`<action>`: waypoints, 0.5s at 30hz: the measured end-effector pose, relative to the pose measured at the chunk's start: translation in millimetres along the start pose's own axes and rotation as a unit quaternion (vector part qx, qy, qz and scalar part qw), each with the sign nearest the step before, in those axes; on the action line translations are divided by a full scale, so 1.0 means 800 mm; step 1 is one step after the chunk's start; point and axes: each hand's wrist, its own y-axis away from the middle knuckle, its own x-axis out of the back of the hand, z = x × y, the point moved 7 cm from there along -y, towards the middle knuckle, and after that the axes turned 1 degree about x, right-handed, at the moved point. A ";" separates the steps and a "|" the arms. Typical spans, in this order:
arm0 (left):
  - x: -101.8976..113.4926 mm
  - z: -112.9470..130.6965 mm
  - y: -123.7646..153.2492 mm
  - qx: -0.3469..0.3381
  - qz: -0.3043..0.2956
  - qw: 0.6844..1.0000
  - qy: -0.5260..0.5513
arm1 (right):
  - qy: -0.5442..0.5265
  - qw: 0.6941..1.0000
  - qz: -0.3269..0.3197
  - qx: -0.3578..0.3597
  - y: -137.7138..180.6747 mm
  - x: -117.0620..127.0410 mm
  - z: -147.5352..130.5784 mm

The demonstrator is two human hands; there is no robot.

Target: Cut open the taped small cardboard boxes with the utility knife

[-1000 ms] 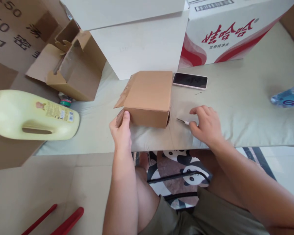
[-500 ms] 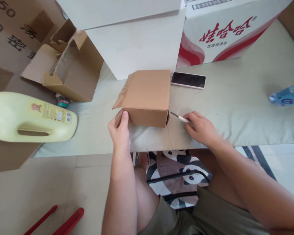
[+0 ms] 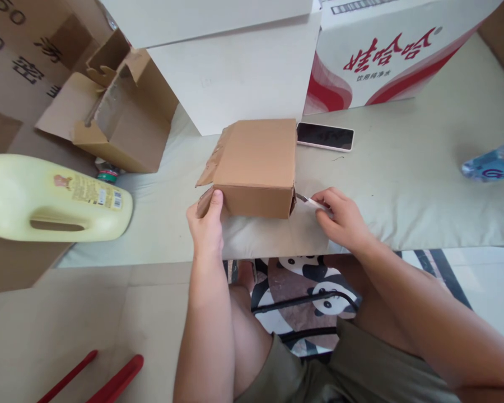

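A small brown cardboard box (image 3: 256,154) lies on the cloth-covered table in front of me, its left flaps standing out with torn edges. My left hand (image 3: 207,221) is closed on the flap at the box's near left corner, thumb on top. In my right hand (image 3: 342,218) is a small knife (image 3: 313,203) with a white handle and a thin dark blade. Its blade tip touches or lies right beside the ragged near right edge of the box; which of the two I cannot tell.
A phone (image 3: 325,137) lies right behind the box. Large white cartons (image 3: 235,78) stand at the back. On the left are an open brown carton (image 3: 130,117) and a pale yellow jug (image 3: 59,198). A water bottle (image 3: 491,162) lies at the right.
The box has shifted slightly to the right, and my left hand with it. The knife blade is now closer to the box's right edge.
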 end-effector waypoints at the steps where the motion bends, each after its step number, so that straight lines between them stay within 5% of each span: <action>1: 0.000 0.001 0.000 -0.002 0.000 1.000 0.000 | -0.002 1.000 0.002 -0.007 0.000 0.001 0.000; 15: -0.001 0.001 0.000 -0.003 -0.009 1.000 0.008 | -0.017 0.997 0.029 -0.075 0.001 0.004 0.000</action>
